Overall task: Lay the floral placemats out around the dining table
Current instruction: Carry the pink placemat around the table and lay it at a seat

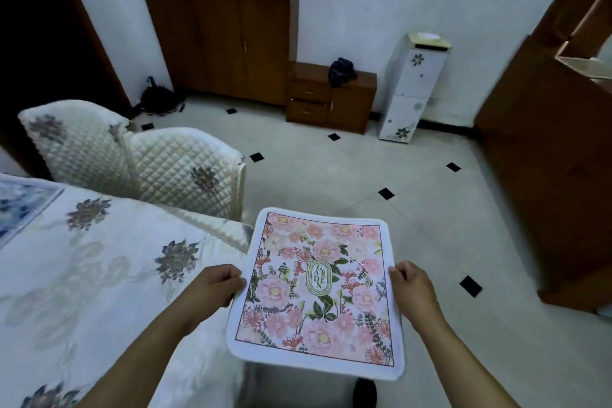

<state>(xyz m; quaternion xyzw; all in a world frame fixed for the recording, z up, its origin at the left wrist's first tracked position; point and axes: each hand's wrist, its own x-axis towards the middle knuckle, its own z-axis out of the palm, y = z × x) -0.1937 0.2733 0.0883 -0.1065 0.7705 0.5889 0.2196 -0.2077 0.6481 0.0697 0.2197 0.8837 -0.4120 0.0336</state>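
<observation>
I hold a pink floral placemat point(318, 288) with a white border and a green "GARDEN" oval, flat in the air over the floor, just right of the dining table's corner. My left hand point(215, 285) grips its left edge and my right hand point(412, 285) grips its right edge. The dining table point(109, 275) fills the lower left, covered by a cream cloth with dark flower motifs. A blue floral placemat point(23, 205) lies on the table at the far left edge of the view, partly cut off.
Two chairs with quilted cream covers point(178, 169) stand at the table's far side. A low wooden cabinet point(331, 96) and a white floral water dispenser point(414, 86) stand against the back wall. A wooden unit point(546, 175) is at right. Tiled floor lies between.
</observation>
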